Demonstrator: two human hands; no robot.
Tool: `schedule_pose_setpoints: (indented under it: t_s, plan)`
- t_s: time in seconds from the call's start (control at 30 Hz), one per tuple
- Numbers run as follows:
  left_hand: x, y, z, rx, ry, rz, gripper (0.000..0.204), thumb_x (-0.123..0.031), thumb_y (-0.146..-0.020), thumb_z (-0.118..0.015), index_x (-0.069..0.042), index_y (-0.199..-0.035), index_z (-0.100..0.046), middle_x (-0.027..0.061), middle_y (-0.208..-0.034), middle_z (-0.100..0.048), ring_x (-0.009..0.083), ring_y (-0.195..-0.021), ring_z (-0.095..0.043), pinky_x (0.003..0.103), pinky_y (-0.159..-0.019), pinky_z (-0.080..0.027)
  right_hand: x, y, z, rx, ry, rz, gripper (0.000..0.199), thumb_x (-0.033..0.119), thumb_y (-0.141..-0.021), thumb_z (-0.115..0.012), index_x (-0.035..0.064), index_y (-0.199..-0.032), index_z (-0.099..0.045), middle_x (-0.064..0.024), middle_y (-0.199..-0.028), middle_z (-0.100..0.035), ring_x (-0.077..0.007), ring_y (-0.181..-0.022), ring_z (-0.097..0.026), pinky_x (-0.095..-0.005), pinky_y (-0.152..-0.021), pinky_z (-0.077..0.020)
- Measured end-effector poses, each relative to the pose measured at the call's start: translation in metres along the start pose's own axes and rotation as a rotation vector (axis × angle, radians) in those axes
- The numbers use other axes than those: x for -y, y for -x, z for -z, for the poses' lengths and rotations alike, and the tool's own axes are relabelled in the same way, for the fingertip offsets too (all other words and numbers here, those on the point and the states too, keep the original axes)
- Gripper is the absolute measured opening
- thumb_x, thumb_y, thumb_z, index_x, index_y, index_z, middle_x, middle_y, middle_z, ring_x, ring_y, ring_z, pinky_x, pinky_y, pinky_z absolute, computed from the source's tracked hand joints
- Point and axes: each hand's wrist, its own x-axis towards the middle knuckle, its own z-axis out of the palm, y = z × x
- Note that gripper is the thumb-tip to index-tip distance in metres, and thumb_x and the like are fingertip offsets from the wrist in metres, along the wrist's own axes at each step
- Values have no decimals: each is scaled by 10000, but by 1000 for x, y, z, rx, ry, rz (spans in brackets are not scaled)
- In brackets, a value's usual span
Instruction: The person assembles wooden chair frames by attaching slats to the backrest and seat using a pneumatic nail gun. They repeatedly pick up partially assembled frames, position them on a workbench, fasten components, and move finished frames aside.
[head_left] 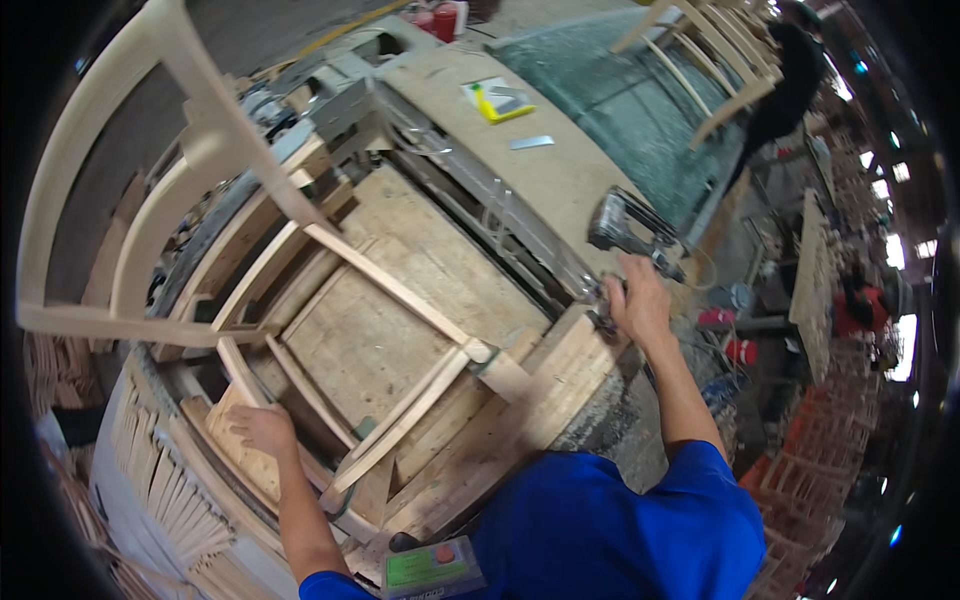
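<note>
A pale, unfinished wooden chair frame lies on its side across the left half of the round plank worktop, its curved back rails jutting up and out past the left edge and its thin legs and stretchers crossing the middle. The left hand rests near the lower left edge, fingers spread flat and pressing on a light wooden rail of the frame rather than gripping it. The frame looks light but awkward: stiff along each rail, likely weak at fresh joints, so it is best held close to a joint or by a thick leg, not by the slender stretchers. At the right edge of the worktop the right hand is closed on the handle of a dark grey pneumatic nail gun, whose body tilts up and away from the wrist; it seems dense and nose-heavy, wanting a full-fist hold. A green-labelled small box sits at the lower edge.
</note>
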Motion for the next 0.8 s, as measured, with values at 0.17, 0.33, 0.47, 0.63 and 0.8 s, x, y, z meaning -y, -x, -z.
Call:
schedule_pose_setpoints:
  t_s: [0.17, 0.33, 0.47, 0.63, 0.8]
  plan:
    - [-6, -7, -1, 14, -6, -24, 1028, -444, -858, -712, 73, -1599, -220, 277, -1658, -277, 478, -1490, -334, 605, -1126, -397, -75, 11, 8, -9, 112, -37, 244, 215, -939, -658, 43, -1107, -698, -195, -986, -693, -427, -936, -670, -489, -806, -541]
    - [12, -14, -16, -3, 135, -11, 1028, -422, -858, -697, 105, -1592, -207, 320, -1653, -248, 522, -1514, -252, 630, -1196, -277, -59, 39, -18, -44, 57, -25, 256, 191, -1010, -589, 38, -1154, -735, -214, -1045, -745, -410, -944, -717, -447, -826, -556]
    - [11, -10, -8, 2, 253, -48, 959, -301, -845, -743, 121, -1557, -258, 324, -1644, -241, 542, -1491, -280, 656, -1191, -288, -51, 30, -19, 15, 19, -1, 205, 210, -1018, -622, 18, -1034, -691, -186, -878, -692, -369, -777, -673, -428, -712, -520]
    - [12, -6, -4, -16, 228, -41, 932, -266, -847, -757, 117, -1537, -261, 332, -1611, -283, 552, -1464, -307, 655, -1164, -315, -50, 38, -23, -8, 24, 24, 226, 190, -1018, -615, 11, -882, -600, -169, -752, -593, -338, -658, -578, -434, -635, -457]
    - [10, -8, -8, -48, 242, -47, 917, -260, -845, -760, 113, -1531, -279, 328, -1607, -291, 546, -1454, -324, 638, -1167, -323, -49, 35, -21, 5, 46, -6, 227, 192, -1019, -600, 1, -898, -618, -179, -778, -625, -339, -694, -612, -431, -663, -478]
